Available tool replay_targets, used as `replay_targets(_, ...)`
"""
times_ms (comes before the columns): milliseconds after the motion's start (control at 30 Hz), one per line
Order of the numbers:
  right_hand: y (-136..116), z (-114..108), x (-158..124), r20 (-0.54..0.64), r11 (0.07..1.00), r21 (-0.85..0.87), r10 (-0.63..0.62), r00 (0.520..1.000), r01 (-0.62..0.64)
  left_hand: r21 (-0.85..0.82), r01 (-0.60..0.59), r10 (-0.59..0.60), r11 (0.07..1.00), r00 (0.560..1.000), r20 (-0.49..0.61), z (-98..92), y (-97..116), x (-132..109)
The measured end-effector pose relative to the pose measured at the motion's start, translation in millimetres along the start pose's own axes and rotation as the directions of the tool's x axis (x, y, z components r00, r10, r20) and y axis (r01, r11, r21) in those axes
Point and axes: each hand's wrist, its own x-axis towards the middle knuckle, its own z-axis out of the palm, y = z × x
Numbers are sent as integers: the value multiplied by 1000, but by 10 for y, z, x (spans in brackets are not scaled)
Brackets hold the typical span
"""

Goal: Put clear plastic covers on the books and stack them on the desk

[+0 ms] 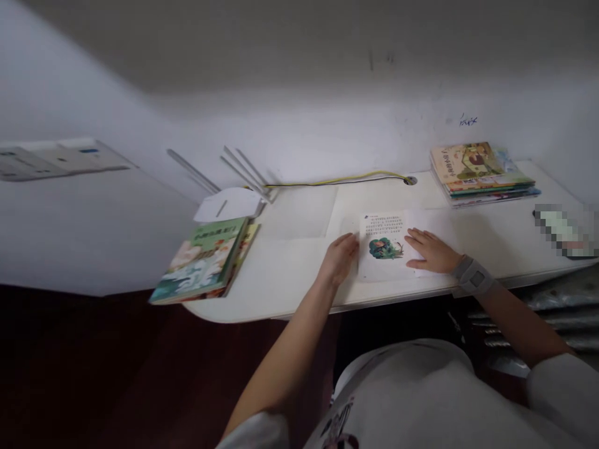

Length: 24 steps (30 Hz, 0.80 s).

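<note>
Right grip (433,251) splayed flat, clasping nothing, atop the open book (384,248); left grip (341,255) curled at its edge. Pinching? I couldn't tell! On that bench (281,271), it risked flopping shut had the right lifted.

The left arm (294,337) and right arm (526,324) reach forward; the left hand (340,257) is up on its side, a bit curled, and the right hand (433,251) is flat, palm down, spread out

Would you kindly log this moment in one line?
left hand: at left edge of open book | right hand: on right page
</note>
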Motion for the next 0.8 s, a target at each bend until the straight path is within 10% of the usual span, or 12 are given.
replay_targets(600,36,83,-2,-20,998,69,-4,1000,5,40,360,-361,932,918,164,-192,662,283)
replay_targets(800,113,89,14,-82,934,358,21,996,10,-15,204,-189,979,932,310,56,863,251)
